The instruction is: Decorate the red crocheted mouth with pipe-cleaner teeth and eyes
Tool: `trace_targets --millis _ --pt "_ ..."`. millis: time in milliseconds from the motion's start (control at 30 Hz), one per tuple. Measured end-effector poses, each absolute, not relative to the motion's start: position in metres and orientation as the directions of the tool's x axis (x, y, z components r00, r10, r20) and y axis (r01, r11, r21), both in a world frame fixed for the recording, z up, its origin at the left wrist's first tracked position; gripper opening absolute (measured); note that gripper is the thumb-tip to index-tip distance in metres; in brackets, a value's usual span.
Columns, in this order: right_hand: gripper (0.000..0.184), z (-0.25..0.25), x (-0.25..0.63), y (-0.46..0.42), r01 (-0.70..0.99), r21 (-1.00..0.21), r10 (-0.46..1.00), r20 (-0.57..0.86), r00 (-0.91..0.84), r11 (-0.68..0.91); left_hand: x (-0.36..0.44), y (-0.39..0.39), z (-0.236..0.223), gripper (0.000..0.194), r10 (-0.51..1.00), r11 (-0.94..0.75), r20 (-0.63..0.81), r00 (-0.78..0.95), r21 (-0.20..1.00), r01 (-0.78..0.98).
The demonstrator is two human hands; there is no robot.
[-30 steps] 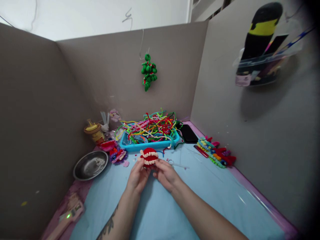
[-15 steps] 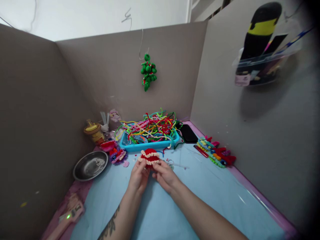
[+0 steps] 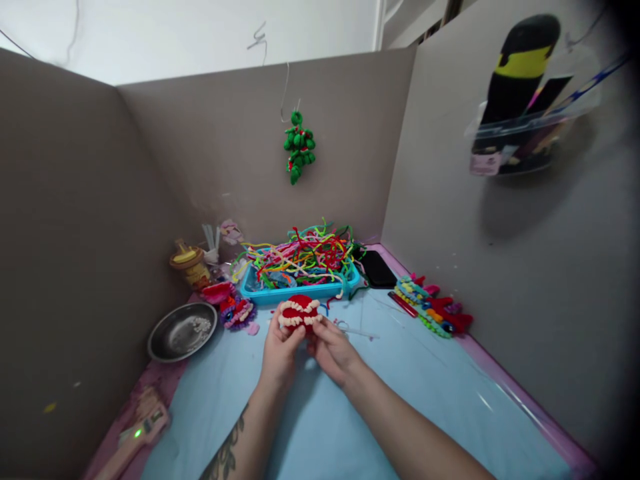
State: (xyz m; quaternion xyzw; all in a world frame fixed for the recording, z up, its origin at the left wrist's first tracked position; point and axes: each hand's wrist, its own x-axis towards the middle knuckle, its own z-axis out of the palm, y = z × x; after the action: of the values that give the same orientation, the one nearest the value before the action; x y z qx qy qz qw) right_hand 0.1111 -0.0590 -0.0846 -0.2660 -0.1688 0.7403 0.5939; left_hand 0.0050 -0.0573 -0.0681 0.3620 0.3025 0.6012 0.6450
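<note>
A red fuzzy craft piece with bumpy cream trim [image 3: 300, 312], shaped like a mouth, is held between both hands over the table. My left hand [image 3: 281, 345] grips its left side, with the thumb at the lower edge. My right hand [image 3: 332, 348] pinches its lower right side. Just beyond stands a blue tray [image 3: 295, 292] heaped with colourful pipe cleaners [image 3: 310, 257]. What looks like a pair of scissors [image 3: 357, 331] lies to the right of my right hand.
At left are a metal bowl [image 3: 170, 337] with small white bits, a finished fuzzy piece [image 3: 235, 312] and a pink glue gun [image 3: 145, 430] with a green light. A phone [image 3: 379, 269] and more fuzzy pieces [image 3: 435, 310] lie at right. Grey partitions [image 3: 345, 133] surround the table.
The cream trim's two rows now sit wider apart, showing more red between them. My left thumb has shifted to the piece's lower edge. The view has moved slightly.
</note>
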Motion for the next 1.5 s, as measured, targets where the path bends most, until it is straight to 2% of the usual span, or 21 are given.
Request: trace_targets --millis 200,267,300,367,433,467,533,600,800,1033,1233,1500 --pt "0.037 -0.087 0.109 -0.058 -0.757 -0.609 0.969 -0.199 -0.146 -0.238 0.005 -0.056 -0.072 0.075 0.997 -0.002 0.045 0.067 0.843 -0.538" --pt "0.043 -0.088 0.110 -0.058 -0.696 -0.696 0.980 -0.193 -0.057 -0.178 0.004 -0.056 -0.072 0.078 0.999 -0.005 0.032 0.042 0.848 -0.531" --pt "0.047 -0.088 0.110 -0.059 -0.633 -0.767 0.984 -0.173 0.042 -0.107 0.003 -0.056 -0.072 0.080 1.000 -0.006 0.020 0.020 0.852 -0.524" --pt "0.049 -0.086 0.113 -0.061 -0.389 -0.917 0.954 -0.033 0.298 0.090 0.003 -0.056 -0.069 0.087 1.000 -0.002 -0.009 -0.020 0.865 -0.501" --pt "0.035 -0.081 0.118 -0.064 -0.035 -0.961 0.873 0.235 0.427 0.276 0.003 -0.057 -0.065 0.093 0.999 0.007 -0.026 -0.033 0.878 -0.479" --pt "0.024 -0.078 0.120 -0.066 0.122 -0.929 0.836 0.367 0.409 0.348 0.003 -0.058 -0.063 0.094 0.999 0.010 -0.028 -0.031 0.881 -0.473" --pt "0.007 -0.073 0.123 -0.069 0.326 -0.833 0.782 0.540 0.310 0.446 0.005 -0.059 -0.060 0.092 1.000 0.009 -0.022 -0.022 0.880 -0.475" --pt "0.007 -0.070 0.125 -0.070 0.422 -0.760 0.749 0.619 0.237 0.494 0.005 -0.060 -0.060 0.084 1.000 0.005 -0.012 -0.012 0.875 -0.484" --pt "0.012 -0.072 0.125 -0.070 0.492 -0.717 0.727 0.651 0.218 0.494 0.004 -0.060 -0.066 0.069 0.999 0.001 0.017 0.034 0.874 -0.486" --pt "0.010 -0.073 0.124 -0.069 0.515 -0.698 0.725 0.661 0.196 0.497 0.004 -0.059 -0.068 0.069 0.993 -0.055 0.097 0.066 0.879 -0.473" --pt "0.019 -0.073 0.125 -0.069 0.550 -0.663 0.714 0.681 0.161 0.508 0.005 -0.060 -0.067 0.073 0.996 -0.014 0.051 0.066 0.879 -0.476" --pt "0.013 -0.071 0.128 -0.068 0.580 -0.644 0.728 0.674 0.122 0.499 0.008 -0.063 -0.067 0.066 0.996 -0.047 0.072 0.044 0.903 -0.428"
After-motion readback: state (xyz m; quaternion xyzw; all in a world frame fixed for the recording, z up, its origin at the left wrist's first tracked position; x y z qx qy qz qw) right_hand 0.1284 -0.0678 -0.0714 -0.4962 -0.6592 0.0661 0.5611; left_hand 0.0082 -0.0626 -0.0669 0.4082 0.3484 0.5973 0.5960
